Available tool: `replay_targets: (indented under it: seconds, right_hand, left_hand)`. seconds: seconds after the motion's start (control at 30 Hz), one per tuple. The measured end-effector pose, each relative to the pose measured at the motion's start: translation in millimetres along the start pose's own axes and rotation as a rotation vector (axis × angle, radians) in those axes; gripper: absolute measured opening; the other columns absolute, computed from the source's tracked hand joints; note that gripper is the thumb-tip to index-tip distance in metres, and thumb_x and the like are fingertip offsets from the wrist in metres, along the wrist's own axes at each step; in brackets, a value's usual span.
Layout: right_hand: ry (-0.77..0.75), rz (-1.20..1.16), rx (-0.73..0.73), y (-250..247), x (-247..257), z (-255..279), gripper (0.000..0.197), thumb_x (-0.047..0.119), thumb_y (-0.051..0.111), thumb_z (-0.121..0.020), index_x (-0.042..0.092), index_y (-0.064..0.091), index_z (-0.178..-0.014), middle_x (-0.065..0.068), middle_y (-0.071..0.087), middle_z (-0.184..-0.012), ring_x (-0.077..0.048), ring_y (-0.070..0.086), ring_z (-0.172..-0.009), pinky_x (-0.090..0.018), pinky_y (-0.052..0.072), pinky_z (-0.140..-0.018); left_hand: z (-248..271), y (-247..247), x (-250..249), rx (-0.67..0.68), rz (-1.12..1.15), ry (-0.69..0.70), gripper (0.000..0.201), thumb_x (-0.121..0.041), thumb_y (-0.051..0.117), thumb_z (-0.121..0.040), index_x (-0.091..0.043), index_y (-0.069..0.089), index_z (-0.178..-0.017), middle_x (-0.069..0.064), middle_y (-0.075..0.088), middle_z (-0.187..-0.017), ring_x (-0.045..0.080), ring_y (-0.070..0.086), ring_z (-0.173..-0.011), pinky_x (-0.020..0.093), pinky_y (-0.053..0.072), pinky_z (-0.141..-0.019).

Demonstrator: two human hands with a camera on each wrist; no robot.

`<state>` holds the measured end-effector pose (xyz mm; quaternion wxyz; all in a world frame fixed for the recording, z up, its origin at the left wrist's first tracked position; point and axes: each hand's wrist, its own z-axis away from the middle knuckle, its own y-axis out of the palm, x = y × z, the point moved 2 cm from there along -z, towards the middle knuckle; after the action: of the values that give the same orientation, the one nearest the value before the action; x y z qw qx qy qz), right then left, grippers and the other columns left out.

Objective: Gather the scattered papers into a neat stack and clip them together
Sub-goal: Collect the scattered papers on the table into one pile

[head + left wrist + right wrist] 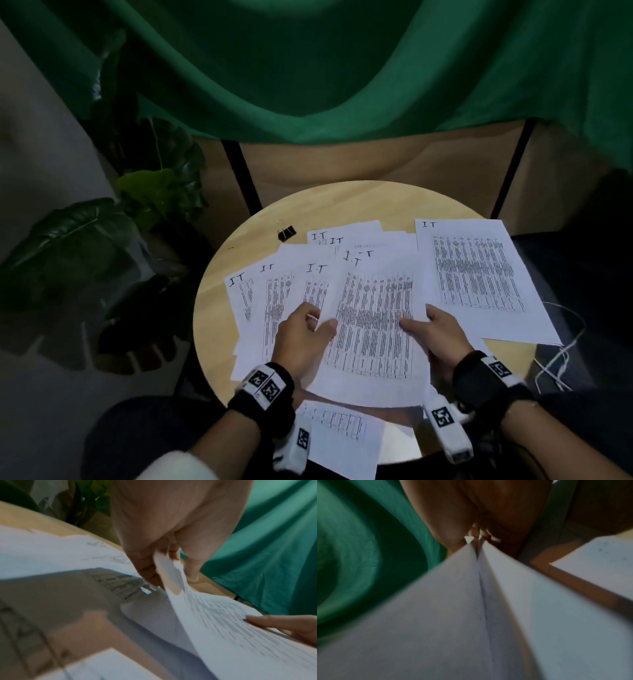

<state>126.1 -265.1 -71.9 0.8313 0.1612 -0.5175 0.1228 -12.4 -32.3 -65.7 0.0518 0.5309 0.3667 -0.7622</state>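
Observation:
Several printed sheets marked "I.T" lie fanned over a round wooden table (342,205). The top sheet (373,342) sits in the middle, lifted slightly. My left hand (323,318) pinches its left edge between thumb and fingers, and the left wrist view shows the edge curling up inside that left hand (164,566). My right hand (416,318) holds the right edge, thumb on top. In the right wrist view, blurred paper (471,601) runs up into the pinch of my right hand (476,536). A black binder clip (286,233) lies at the table's far left, apart from both hands.
One separate sheet (479,277) lies at the right and hangs over the table rim. Another sheet (342,435) rests below the near edge on my lap. Leafy plants (102,240) stand to the left, green cloth (342,68) hangs behind, and white cables (561,356) trail at the right.

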Motion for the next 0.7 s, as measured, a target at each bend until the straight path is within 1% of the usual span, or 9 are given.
replay_targets:
  seconds: [0.1, 0.17, 0.23, 0.33, 0.47, 0.5, 0.53, 0.63, 0.7]
  right_hand:
    - [-0.018, 0.028, -0.080, -14, -7, -15, 0.036, -0.005, 0.070, -0.093, -0.006, 0.058, -0.127, -0.012, 0.075, -0.107, -0.035, 0.072, -0.107, -0.040, 0.053, -0.098]
    - [-0.016, 0.020, -0.076, -19, -6, -19, 0.023, -0.011, 0.062, -0.096, 0.000, 0.058, -0.116, -0.012, 0.073, -0.103, -0.029, 0.071, -0.101, -0.043, 0.050, -0.102]
    - [-0.042, -0.023, -0.034, -19, -2, -15, 0.025, -0.012, 0.057, -0.098, 0.005, 0.056, -0.116, -0.010, 0.072, -0.111, -0.028, 0.070, -0.106, -0.042, 0.048, -0.106]
    - [-0.022, -0.067, 0.009, -11, 7, 2, 0.039, -0.013, 0.052, -0.100, 0.016, 0.048, -0.126, 0.005, 0.065, -0.119, -0.014, 0.065, -0.103, -0.035, 0.043, -0.106]
    - [-0.043, -0.162, 0.067, 0, 17, 22, 0.062, -0.017, 0.047, -0.101, 0.033, 0.038, -0.138, 0.002, 0.054, -0.114, -0.015, 0.060, -0.100, -0.033, 0.039, -0.102]
    - [-0.057, -0.159, 0.071, 1, 16, 23, 0.067, -0.017, 0.047, -0.100, 0.035, 0.037, -0.141, -0.001, 0.052, -0.127, -0.019, 0.060, -0.110, -0.034, 0.040, -0.103]
    - [-0.066, -0.139, 0.073, 1, 14, 23, 0.076, -0.016, 0.049, -0.099, 0.039, 0.033, -0.150, 0.001, 0.043, -0.148, -0.023, 0.054, -0.127, -0.038, 0.040, -0.105]
    - [-0.141, 0.041, 0.080, 1, 5, 22, 0.095, -0.013, 0.053, -0.099, 0.051, 0.017, -0.159, 0.008, 0.013, -0.172, -0.022, 0.016, -0.159, -0.049, 0.029, -0.120]
    - [-0.136, 0.075, 0.084, 4, -4, 20, 0.080, -0.014, 0.048, -0.099, 0.044, 0.038, -0.153, 0.012, 0.020, -0.171, -0.023, 0.012, -0.160, -0.045, 0.026, -0.122]
  left_hand:
    - [-8, -22, 2, -0.105, -0.403, -0.085, 0.063, -0.076, 0.073, -0.084, -0.026, 0.067, -0.120, 0.009, 0.065, -0.124, 0.032, 0.069, -0.120, 0.044, 0.060, -0.100]
    - [-12, -37, 10, -0.106, -0.602, -0.235, 0.100, -0.088, 0.071, -0.074, -0.019, 0.055, -0.144, 0.015, 0.055, -0.143, 0.039, 0.057, -0.137, 0.049, 0.055, -0.108]
    - [-14, -46, 12, -0.091, -0.699, -0.320, 0.117, -0.087, 0.077, -0.068, -0.012, 0.045, -0.152, 0.019, 0.057, -0.150, 0.043, 0.057, -0.139, 0.052, 0.056, -0.107]
    - [-26, -57, 17, -0.061, -0.652, -0.348, 0.111, -0.068, 0.091, -0.074, -0.006, 0.045, -0.153, 0.018, 0.063, -0.149, 0.041, 0.065, -0.133, 0.047, 0.059, -0.102]
    - [-33, -69, 34, -0.078, -0.268, -0.465, 0.115, -0.033, 0.104, -0.070, -0.010, 0.044, -0.165, 0.017, 0.057, -0.159, 0.042, 0.060, -0.142, 0.048, 0.053, -0.117]
    - [-32, -73, 36, -0.117, -0.245, -0.440, 0.109, -0.031, 0.102, -0.072, -0.013, 0.047, -0.164, 0.017, 0.060, -0.157, 0.043, 0.062, -0.140, 0.049, 0.053, -0.118]
    - [-30, -78, 31, -0.151, -0.313, -0.384, 0.094, -0.033, 0.096, -0.079, -0.014, 0.054, -0.160, 0.016, 0.063, -0.155, 0.042, 0.065, -0.137, 0.049, 0.054, -0.117]
    - [-22, -102, 0, -0.301, -0.547, -0.141, 0.044, -0.032, 0.080, -0.093, -0.012, 0.075, -0.132, 0.016, 0.078, -0.129, 0.041, 0.074, -0.117, 0.044, 0.060, -0.103]
    - [-15, -124, -22, -0.423, -0.528, -0.013, 0.026, -0.030, 0.075, -0.096, -0.015, 0.077, -0.117, 0.017, 0.080, -0.110, 0.042, 0.076, -0.103, 0.046, 0.063, -0.091]
